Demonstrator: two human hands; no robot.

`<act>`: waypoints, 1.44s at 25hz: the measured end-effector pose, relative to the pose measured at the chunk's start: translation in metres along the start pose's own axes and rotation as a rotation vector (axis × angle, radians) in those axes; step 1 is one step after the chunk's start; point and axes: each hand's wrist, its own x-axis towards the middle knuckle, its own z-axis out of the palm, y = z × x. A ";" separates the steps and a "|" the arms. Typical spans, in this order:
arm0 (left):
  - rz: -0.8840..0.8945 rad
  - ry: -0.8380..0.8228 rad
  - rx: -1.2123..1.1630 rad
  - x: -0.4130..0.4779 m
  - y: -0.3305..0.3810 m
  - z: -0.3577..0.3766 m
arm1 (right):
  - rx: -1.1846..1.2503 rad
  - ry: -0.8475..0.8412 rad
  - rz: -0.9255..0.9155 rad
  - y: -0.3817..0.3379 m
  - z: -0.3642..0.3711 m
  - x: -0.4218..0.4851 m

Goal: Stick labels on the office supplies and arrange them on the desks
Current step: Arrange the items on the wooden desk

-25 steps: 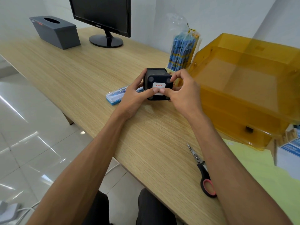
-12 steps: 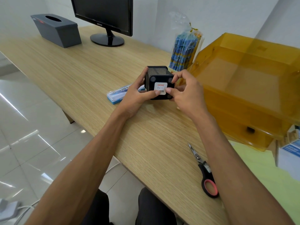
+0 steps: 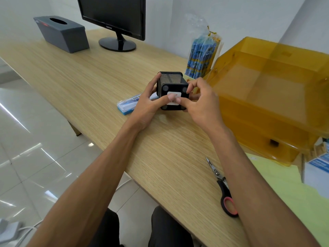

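A black mesh pen holder (image 3: pixel 170 81) lies tipped on its side above the desk, its square base facing me. A white label (image 3: pixel 174 95) with red print sits on that base. My left hand (image 3: pixel 147 106) grips the holder's left side, and its thumb presses on the label. My right hand (image 3: pixel 199 102) holds the right side with curled fingers, its thumb pressing the label beside the left thumb. Both thumbs hide the label's middle.
The wooden desk (image 3: pixel 89 77) carries a blue pen case (image 3: pixel 126 106) left of my hands, a bag of blue pens (image 3: pixel 201 56), an amber plastic drawer box (image 3: pixel 267 97), scissors (image 3: pixel 224 189), a monitor (image 3: pixel 114 16), a grey tissue box (image 3: pixel 62 32) and a white box (image 3: pixel 316 170) on a yellow-green sheet (image 3: pixel 277 189).
Both thumbs have slid onto the middle of the label, covering print that showed half a second ago. The holder has stayed between my hands.
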 end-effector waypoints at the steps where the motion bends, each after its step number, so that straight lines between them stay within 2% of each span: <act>1: -0.003 0.006 -0.007 0.000 0.000 0.000 | -0.002 0.003 -0.002 0.000 0.001 0.000; 8: -0.012 -0.028 -0.059 0.000 0.000 0.001 | -0.018 0.008 -0.054 0.001 -0.002 -0.002; 16: -0.011 -0.044 -0.171 0.001 0.002 -0.002 | 0.064 -0.017 -0.004 0.000 0.000 -0.006; 24: -0.005 -0.029 -0.151 -0.010 0.010 0.005 | 0.093 -0.073 0.229 0.001 0.019 -0.010; 31: -0.046 -0.001 -0.155 -0.041 0.022 0.001 | 0.479 -0.264 0.463 -0.019 0.015 -0.014; 36: -0.099 0.039 -0.135 -0.047 0.024 -0.001 | 0.425 -0.359 0.397 -0.010 0.008 -0.019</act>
